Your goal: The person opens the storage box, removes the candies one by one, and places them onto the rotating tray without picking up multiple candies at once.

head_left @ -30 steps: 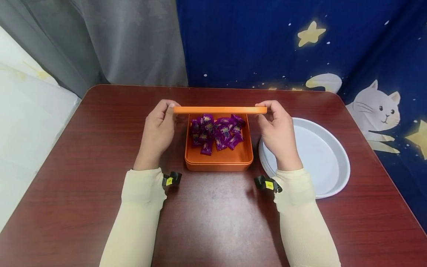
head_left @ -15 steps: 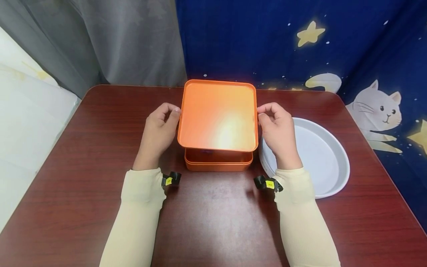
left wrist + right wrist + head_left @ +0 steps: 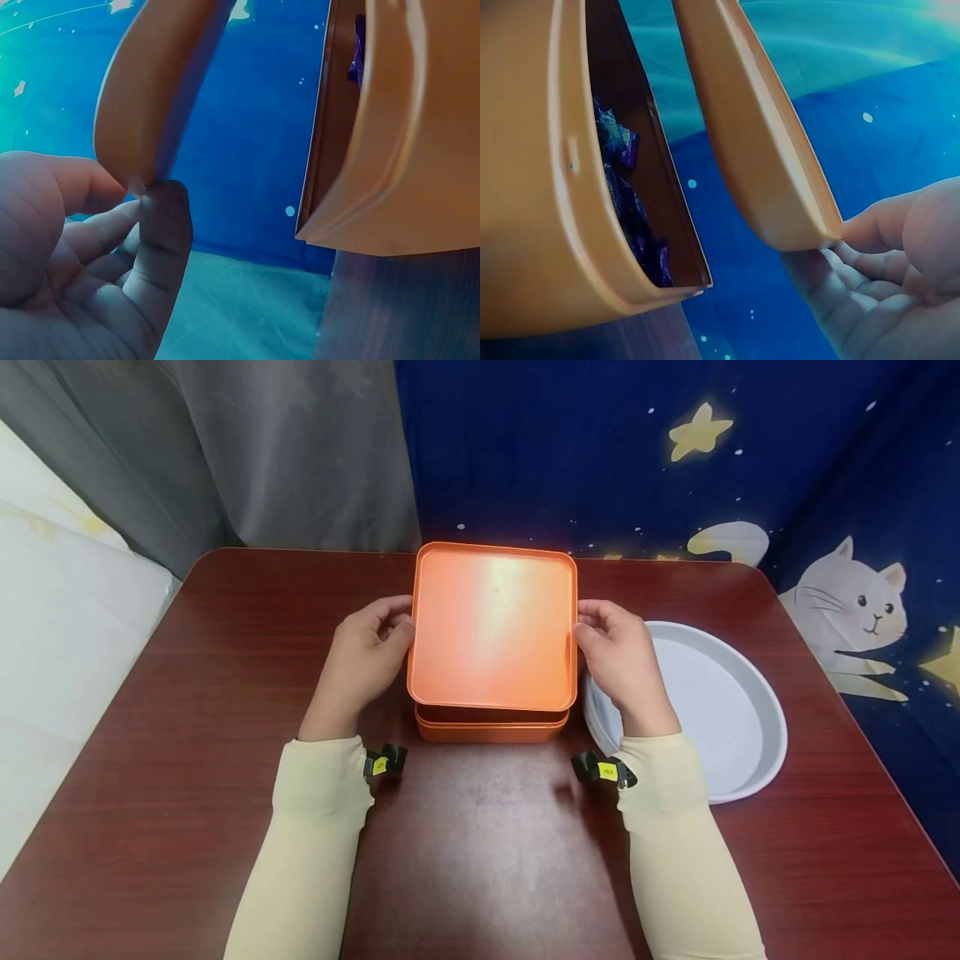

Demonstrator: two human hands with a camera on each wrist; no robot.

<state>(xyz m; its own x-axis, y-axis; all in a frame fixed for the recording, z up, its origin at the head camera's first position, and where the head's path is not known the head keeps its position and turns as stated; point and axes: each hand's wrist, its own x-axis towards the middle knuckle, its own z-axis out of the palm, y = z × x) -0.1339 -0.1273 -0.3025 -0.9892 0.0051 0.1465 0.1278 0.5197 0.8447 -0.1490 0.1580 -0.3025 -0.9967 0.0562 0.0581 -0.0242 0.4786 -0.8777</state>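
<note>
An orange square lid hangs tilted over the matching orange box, its near edge above the front rim. My left hand pinches the lid's left edge between thumb and fingers. On the opposite side, my right hand grips the right edge the same way. Both wrist views show a gap between lid and box. Purple wrapped candies lie inside the box in the right wrist view, while the lid covers them in the head view.
A round white tray stands to the right of the box, partly behind my right hand and sleeve. All of it rests on a dark red-brown wooden table. Grey and blue curtains hang behind the table's far edge.
The lid, seen edge-on a second ago with candies visible below, has tilted over the box and now hides them. Over the last half second it has come slightly nearer the box's front rim.
</note>
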